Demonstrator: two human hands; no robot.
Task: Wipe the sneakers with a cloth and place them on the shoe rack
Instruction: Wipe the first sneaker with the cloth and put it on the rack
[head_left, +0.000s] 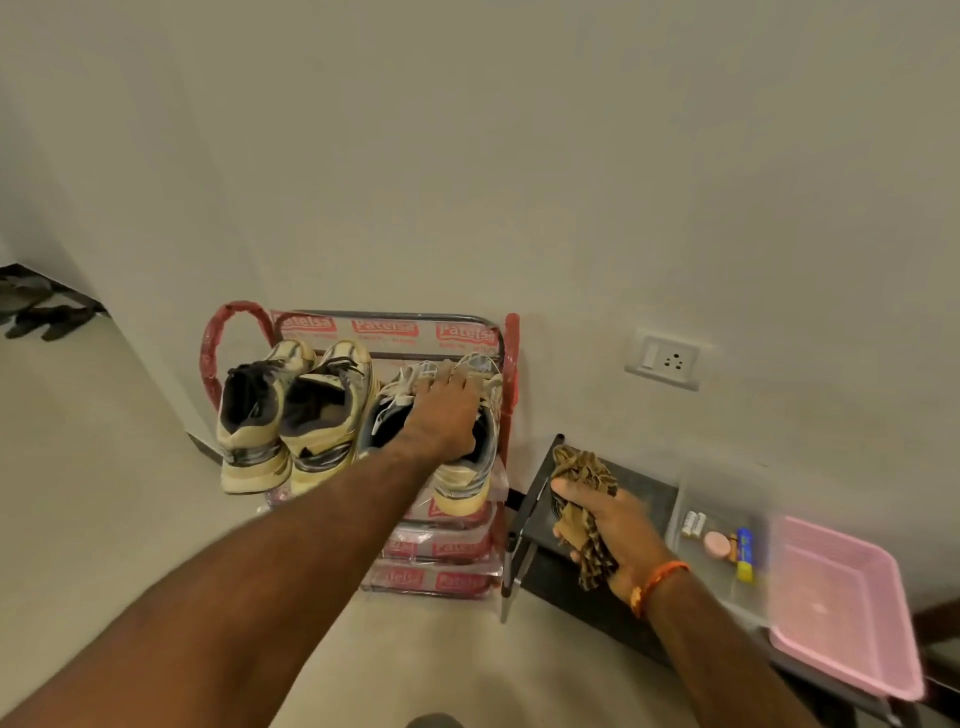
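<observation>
A red-framed shoe rack (511, 358) wrapped in printed plastic stands against the wall. On its top shelf sit two beige sneakers (291, 415) at the left, heels toward me. At the right of that shelf lie two grey-and-cream sneakers (462, 488). My left hand (447, 415) reaches over this right pair, fingers spread on the laces and tongues. My right hand (602, 530) grips a crumpled brown patterned cloth (579, 467) above a low dark table.
A low dark table (644, 493) stands right of the rack with a clear box (717, 540) of small items and a pink tray (841, 603). A wall socket (667, 361) is above it. Dark sandals (47, 319) lie far left on the floor.
</observation>
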